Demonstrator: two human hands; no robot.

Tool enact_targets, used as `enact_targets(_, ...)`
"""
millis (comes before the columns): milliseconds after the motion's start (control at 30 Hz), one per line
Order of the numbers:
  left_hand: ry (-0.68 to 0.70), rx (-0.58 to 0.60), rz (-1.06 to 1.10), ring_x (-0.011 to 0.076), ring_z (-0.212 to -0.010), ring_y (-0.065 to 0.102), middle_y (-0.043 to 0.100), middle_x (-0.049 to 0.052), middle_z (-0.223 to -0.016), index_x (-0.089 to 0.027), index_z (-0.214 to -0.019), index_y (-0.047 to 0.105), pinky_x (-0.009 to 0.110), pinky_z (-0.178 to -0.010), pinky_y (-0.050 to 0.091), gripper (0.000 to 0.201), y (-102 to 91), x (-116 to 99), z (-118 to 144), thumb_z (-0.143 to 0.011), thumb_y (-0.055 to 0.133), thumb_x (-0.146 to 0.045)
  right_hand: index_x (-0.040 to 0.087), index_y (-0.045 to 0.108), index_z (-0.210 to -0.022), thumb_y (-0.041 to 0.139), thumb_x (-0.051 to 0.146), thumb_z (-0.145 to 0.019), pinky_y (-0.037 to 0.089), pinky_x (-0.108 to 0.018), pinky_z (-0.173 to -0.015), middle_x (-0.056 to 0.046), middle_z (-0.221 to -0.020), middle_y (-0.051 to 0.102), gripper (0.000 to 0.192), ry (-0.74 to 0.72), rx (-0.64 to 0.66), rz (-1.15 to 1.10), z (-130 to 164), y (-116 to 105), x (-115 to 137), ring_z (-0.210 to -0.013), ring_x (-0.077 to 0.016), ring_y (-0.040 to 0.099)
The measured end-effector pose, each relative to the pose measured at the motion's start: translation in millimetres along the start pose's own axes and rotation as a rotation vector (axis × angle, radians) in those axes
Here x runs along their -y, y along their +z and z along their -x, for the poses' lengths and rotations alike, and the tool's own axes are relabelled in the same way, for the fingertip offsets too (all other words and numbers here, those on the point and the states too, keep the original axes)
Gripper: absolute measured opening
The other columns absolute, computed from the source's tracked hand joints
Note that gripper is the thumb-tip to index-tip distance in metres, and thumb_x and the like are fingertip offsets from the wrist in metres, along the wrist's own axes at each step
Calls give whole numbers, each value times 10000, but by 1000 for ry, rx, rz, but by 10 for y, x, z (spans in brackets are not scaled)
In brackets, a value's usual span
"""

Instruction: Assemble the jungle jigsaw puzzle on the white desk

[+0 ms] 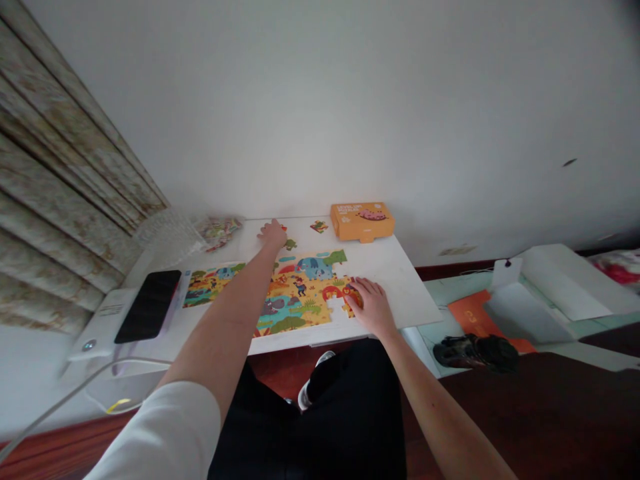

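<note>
A colourful animal jigsaw puzzle lies partly assembled on a white table. My left hand reaches to the far side of the table and rests on a loose piece with a red edge. Just to its right lies a loose green piece. My right hand lies flat on the puzzle's right edge, fingers pressing on an orange lion piece. Another loose piece sits near the back edge.
An orange puzzle box stands at the table's back right. A clear bag of pieces lies at the back left. A black phone rests on a white device at the left. Shoes and papers lie on the floor at the right.
</note>
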State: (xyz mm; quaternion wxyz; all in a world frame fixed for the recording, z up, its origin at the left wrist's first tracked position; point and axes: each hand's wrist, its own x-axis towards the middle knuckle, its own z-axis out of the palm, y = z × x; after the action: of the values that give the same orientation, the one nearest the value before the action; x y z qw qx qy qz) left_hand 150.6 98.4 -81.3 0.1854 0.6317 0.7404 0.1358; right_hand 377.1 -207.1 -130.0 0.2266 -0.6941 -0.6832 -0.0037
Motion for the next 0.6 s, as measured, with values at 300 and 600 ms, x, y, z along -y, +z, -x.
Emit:
enact_targets(300, 2, -23, 225, 359, -1275, 607, 673, 223, -1318, -145, -1225, 658, 483, -1042, 483, 432, -52, -82, -57, -800, 704, -89, 244, 684, -1289, 538, 447, -1025, 409, -573, -1146, -132, -1419, 667, 363, -1, -2, -26, -15, -36, 13, -1334, -328, 586)
enact_targets(600, 54, -129, 572, 227, -1051, 694, 755, 130, -1084, -142, -1069, 704, 333, -918, 543, 209, -137, -272, 162, -897, 587, -127, 243, 685, -1292, 527, 456, -1027, 419, -583, -1135, -135, -1406, 675, 374, -5, -17, -40, -18, -10, -7, -1321, -330, 595)
